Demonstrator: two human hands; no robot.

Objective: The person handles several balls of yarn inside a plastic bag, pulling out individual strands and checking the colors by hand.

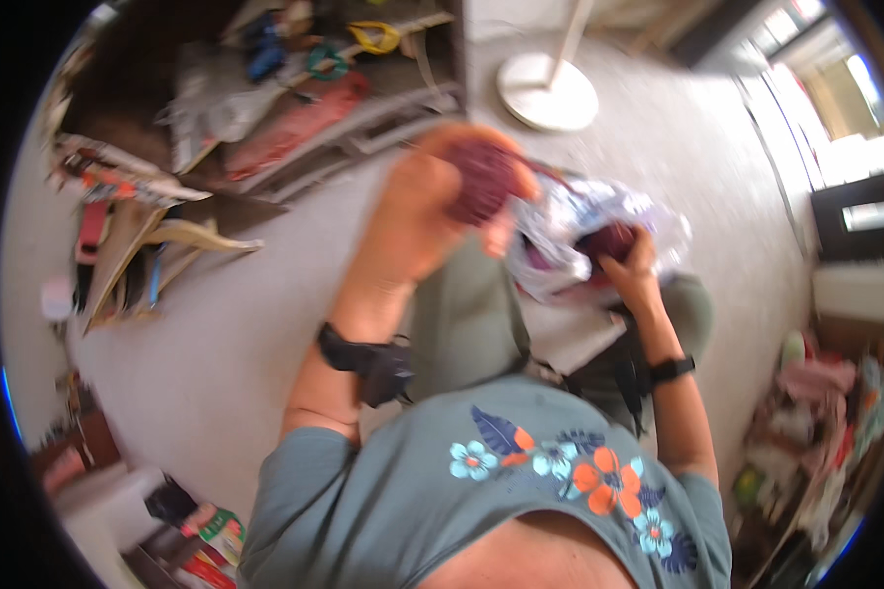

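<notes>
Raised in front of me, my left hand (424, 201) is closed round a dark maroon ball of yarn (479, 183), slightly blurred. A thin dark red strand (552, 177) appears to run from near the ball toward a crinkled, see-through plastic bag (557, 228). The bag sits by my knees, its mouth spread. Just inside it, my right hand (638, 265) grips another maroon bundle (607, 241), which looks like yarn too. Its far side is hidden by the plastic. Both wrists wear black bands.
Beyond the bag stands a round white base (547, 92) with a pole. At the far left is a low wooden shelf (363, 137) with clutter, and broken wood pieces (133, 245) lean nearby. Cloths and bags (815, 412) are piled at the right; a doorway opens at far right.
</notes>
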